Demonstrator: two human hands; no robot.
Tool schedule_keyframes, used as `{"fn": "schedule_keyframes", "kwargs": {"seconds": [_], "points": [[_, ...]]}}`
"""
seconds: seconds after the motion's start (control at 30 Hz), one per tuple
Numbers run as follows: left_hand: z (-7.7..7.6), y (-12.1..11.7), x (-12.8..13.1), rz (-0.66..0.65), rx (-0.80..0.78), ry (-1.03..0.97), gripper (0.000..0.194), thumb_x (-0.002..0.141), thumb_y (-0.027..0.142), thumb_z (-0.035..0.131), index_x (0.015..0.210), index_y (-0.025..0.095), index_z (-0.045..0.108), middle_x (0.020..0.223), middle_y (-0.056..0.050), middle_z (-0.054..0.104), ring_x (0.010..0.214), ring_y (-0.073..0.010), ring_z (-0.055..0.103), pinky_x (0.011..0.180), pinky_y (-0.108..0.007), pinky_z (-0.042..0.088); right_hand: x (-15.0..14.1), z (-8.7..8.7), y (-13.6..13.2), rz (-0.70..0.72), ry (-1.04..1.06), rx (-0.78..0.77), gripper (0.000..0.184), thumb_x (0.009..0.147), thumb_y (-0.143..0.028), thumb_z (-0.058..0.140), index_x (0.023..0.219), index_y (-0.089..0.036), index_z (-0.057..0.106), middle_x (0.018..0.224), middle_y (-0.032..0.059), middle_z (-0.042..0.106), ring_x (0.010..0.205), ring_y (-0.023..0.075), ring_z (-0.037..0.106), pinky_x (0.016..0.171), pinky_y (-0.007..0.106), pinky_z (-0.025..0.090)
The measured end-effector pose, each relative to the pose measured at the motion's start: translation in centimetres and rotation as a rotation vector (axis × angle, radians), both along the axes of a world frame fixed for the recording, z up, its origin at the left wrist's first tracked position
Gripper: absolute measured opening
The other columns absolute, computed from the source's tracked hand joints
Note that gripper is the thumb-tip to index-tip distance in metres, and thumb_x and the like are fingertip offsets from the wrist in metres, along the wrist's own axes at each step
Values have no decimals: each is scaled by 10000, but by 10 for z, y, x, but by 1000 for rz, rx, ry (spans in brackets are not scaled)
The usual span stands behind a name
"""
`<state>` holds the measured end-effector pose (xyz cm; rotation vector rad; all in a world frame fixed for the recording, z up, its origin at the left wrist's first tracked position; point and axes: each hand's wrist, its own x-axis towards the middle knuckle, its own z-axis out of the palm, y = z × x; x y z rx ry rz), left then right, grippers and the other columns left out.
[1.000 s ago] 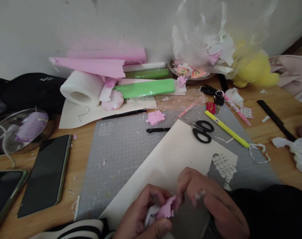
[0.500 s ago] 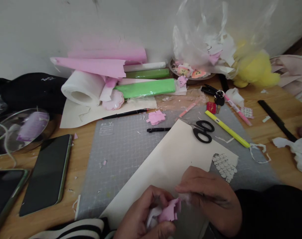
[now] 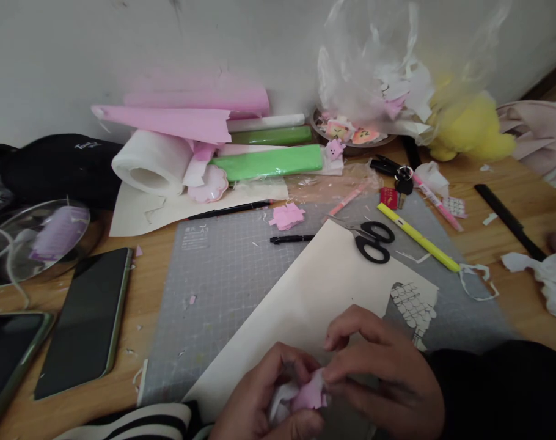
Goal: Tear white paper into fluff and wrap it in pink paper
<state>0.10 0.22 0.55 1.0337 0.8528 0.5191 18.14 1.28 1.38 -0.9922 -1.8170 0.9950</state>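
Both my hands work close together at the bottom of the view, over a cream paper sheet (image 3: 324,287). My left hand (image 3: 259,400) is closed round a small crumpled piece of pink and white paper (image 3: 305,396). My right hand (image 3: 388,373) pinches the top edge of that same pink piece with thumb and fingertips. The cream sheet lies slanted on a grey cutting mat (image 3: 223,275). A patch of small white scale shapes (image 3: 413,305) shows at the sheet's right corner, just beyond my right hand.
Black scissors (image 3: 372,239), a black pen (image 3: 291,239), a yellow pen (image 3: 418,237) and pink scraps (image 3: 286,216) lie on the mat. Two phones (image 3: 88,321) rest at the left. Pink, white and green paper rolls (image 3: 186,131) and a plastic bag (image 3: 374,67) line the wall.
My right hand's fingers have come down from above and closed onto the pink paper that my left hand keeps holding. Nothing else on the table has moved.
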Motion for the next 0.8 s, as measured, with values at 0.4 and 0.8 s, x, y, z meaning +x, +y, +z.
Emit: {"fn": "schedule_keyframes", "kwargs": {"seconds": [0.4, 0.8], "points": [[0, 0, 0, 17, -15, -26, 216, 729, 344, 543, 831, 179, 448, 897, -47, 524, 792, -166, 479, 669, -261, 355, -4, 0, -2, -18, -55, 4, 89, 655, -109, 527, 686, -193, 532, 835, 24, 513, 693, 102, 490, 606, 215, 436], [3, 0, 0, 60, -42, -31, 201, 728, 339, 550, 811, 178, 463, 824, -21, 519, 762, -149, 461, 659, -243, 349, -15, -15, -10, -105, -40, 105, 170, 698, -321, 423, 690, -203, 546, 824, 38, 507, 675, 128, 457, 560, 251, 370]]}}
